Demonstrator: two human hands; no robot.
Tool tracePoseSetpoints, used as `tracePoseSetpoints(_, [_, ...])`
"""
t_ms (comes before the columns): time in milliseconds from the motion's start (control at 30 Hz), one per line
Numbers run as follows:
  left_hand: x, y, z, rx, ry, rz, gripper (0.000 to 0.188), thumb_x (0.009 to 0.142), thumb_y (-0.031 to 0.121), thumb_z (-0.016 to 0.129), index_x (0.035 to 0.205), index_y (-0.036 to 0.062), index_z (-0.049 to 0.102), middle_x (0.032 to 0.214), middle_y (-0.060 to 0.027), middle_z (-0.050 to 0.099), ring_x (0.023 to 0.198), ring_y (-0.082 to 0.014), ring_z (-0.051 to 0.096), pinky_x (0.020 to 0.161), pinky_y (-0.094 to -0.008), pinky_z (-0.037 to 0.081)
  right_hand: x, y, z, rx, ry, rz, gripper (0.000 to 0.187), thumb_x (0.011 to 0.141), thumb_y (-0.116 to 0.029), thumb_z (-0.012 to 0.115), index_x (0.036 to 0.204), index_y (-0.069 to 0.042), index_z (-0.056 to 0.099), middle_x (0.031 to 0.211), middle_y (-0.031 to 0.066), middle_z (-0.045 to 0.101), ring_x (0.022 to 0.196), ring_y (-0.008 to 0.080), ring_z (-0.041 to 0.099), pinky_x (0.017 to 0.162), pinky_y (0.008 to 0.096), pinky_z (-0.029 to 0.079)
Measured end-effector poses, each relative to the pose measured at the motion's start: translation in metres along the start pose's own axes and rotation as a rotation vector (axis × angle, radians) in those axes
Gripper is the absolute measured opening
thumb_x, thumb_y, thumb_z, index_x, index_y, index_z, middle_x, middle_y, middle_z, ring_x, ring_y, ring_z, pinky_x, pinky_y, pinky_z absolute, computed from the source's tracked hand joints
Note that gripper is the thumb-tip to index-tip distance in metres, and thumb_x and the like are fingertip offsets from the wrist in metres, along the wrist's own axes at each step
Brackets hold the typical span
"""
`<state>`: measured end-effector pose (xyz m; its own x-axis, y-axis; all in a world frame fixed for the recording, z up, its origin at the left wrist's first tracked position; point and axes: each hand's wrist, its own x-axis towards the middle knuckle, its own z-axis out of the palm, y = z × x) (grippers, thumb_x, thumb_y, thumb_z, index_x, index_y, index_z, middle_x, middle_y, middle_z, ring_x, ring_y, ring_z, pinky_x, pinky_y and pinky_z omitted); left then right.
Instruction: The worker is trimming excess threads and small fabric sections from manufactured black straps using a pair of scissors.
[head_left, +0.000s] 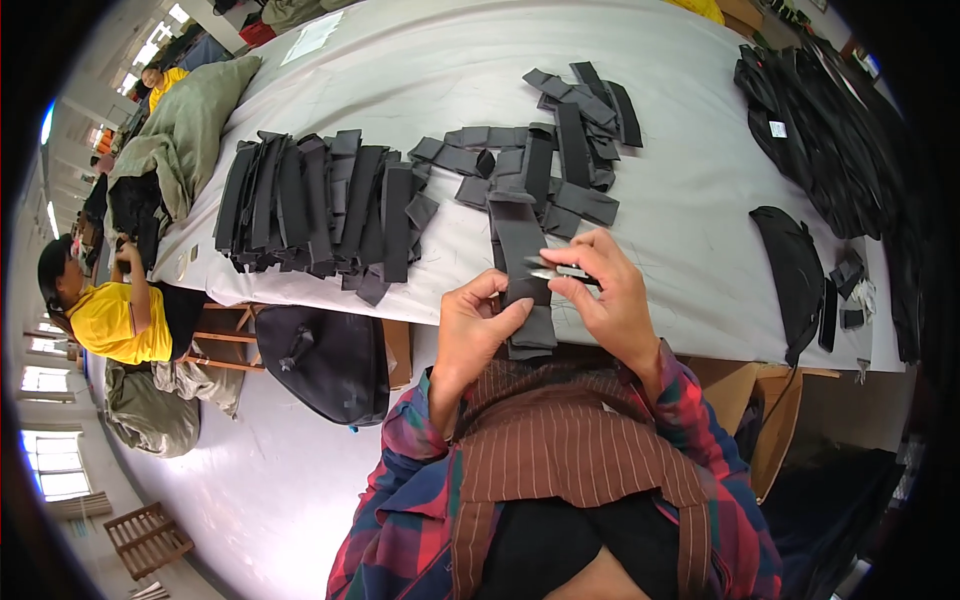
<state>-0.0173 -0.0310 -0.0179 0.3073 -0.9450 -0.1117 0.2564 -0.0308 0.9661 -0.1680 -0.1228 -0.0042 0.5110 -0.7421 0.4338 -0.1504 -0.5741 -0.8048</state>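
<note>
Pinched between the thumb and fingers of my left hand (474, 325) is a dark grey fabric strip (518, 236), near the table's front edge. Its lower end hangs toward my apron; its far end lies on other pieces. My right hand (617, 305) is closed around small thread snips (572, 272), whose blades point left over the strip. Beyond my hands, a loose chain of dark fabric pieces (480, 137) winds across the cloth. A tangled heap of similar strips (575, 125) lies farther off. To the left, several strips stand in a packed row (300, 200).
A white cloth covers the table (690, 230). Black bags (815, 130) pile up at the right, with a black curved piece (790, 270) nearer me. A black case (325, 360) sits below the table's left edge. At the left is a person in a yellow shirt (125, 320).
</note>
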Motion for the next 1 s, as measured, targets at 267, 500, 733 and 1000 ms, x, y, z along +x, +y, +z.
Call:
tracePoseSetpoints(267, [0.002,-0.005,-0.001,0.005,-0.007,-0.035,0.007,0.079,-0.002,0.066,0.085,0.0010,0.063,0.073,0.0083,0.053,0.062,0.0027,0.043,0.053,-0.0146,0.033,0.000,-0.003,0.007,-0.179,-0.050,-0.093,0.024,0.071,-0.012,0.072,0.094,-0.013,0.069,0.084,0.0041,0.054,0.071,0.0237,0.056,0.063,0.0321,0.044])
tracePoseSetpoints(500, [0.002,-0.007,0.005,0.445,0.030,0.286,0.012,0.075,-0.003,0.064,0.087,-0.0014,0.060,0.077,-0.0036,0.056,0.064,-0.0150,0.053,0.057,-0.0259,0.042,0.003,0.011,0.004,0.201,0.019,0.223,0.029,0.080,-0.011,0.069,0.107,-0.006,0.060,0.086,0.0036,0.057,0.080,0.0124,0.052,0.072,0.0269,0.044])
tracePoseSetpoints(733, [0.000,-0.017,0.016,0.611,-0.046,0.489,0.034,0.075,-0.001,0.063,0.108,0.0010,0.054,0.109,-0.0126,0.052,0.086,-0.0238,0.056,0.071,-0.0318,0.047,-0.007,0.025,0.011,0.703,-0.023,0.568,0.046,0.083,-0.011,0.066,0.123,-0.004,0.047,0.093,0.0019,0.055,0.080,0.0063,0.050,0.070,0.0213,0.043])
tracePoseSetpoints(1000, [0.022,-0.004,-0.005,0.058,-0.119,0.005,0.055,0.085,0.007,0.063,0.133,-0.0036,0.039,0.116,-0.0107,0.056,0.100,-0.0140,0.056,0.083,-0.0266,0.046,-0.011,0.012,0.015,0.799,-0.235,0.410,0.047,0.083,-0.011,0.061,0.127,-0.005,0.045,0.107,0.0042,0.057,0.092,0.0081,0.052,0.077,0.0213,0.041])
